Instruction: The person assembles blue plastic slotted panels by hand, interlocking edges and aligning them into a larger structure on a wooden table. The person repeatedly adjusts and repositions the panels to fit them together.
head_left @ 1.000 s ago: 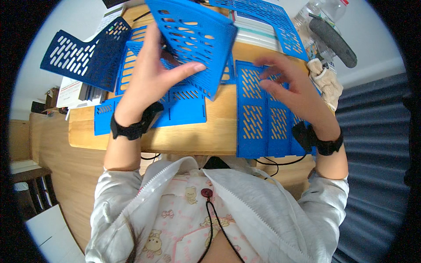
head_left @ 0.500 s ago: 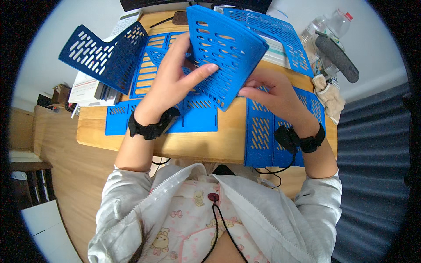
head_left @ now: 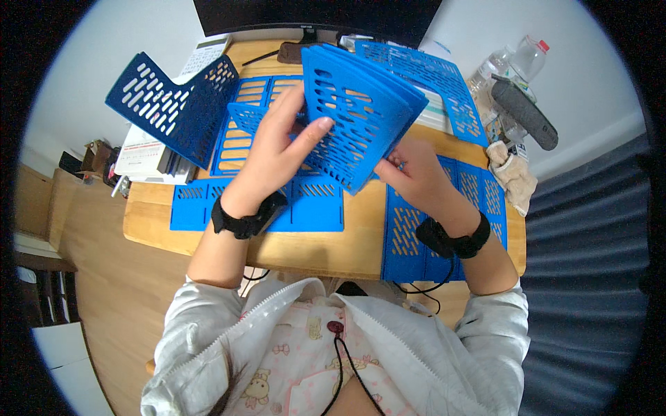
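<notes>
Both hands hold up a stack of blue perforated plastic panels (head_left: 361, 111) above the wooden desk (head_left: 361, 243). My left hand (head_left: 277, 149) presses its fingers flat on the stack's front face. My right hand (head_left: 416, 173) grips the stack's lower right corner from below. Black bands sit on both wrists. More blue slotted panels lie flat on the desk: one pair under my left wrist (head_left: 316, 204), another under my right forearm (head_left: 409, 243).
An upright assembled blue panel corner (head_left: 173, 111) stands at the left over papers. Another blue panel (head_left: 430, 76) lies at the back. A dark monitor (head_left: 312, 14), plastic bottles (head_left: 520, 62), a grey handle-shaped object (head_left: 524, 111) and a cloth (head_left: 513, 177) sit at the rear and right.
The panel stack has been lifted and tilted toward me. My right hand left the flat panel on the right and took hold of the stack's lower corner.
</notes>
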{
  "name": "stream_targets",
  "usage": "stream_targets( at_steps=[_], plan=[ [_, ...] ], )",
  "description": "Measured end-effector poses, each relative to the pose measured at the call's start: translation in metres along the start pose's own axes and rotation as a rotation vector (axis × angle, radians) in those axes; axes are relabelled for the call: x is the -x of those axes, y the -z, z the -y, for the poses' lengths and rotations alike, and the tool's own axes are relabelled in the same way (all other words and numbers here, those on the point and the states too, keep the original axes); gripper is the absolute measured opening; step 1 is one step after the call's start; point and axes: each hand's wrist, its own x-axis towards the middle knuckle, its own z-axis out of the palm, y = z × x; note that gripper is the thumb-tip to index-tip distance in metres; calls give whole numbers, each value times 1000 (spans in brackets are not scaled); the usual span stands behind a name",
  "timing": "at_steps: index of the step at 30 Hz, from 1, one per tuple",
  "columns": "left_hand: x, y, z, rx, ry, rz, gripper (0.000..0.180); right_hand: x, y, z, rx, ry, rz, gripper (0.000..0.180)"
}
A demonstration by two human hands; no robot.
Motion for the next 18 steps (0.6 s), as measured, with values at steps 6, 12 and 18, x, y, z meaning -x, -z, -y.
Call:
stream_targets(
  at_steps=[6,12,18],
  plan=[
    [0,-2,0,43,-83,-7,50,-6,-3,-3,-49,53,77,14],
    [2,-1,3,32,-88,-17,47,3,6,3,-130,-51,39,19],
    [4,-4,9,160,-52,-56,38,27,34,-3,-91,-147,-87,25]
  ],
)
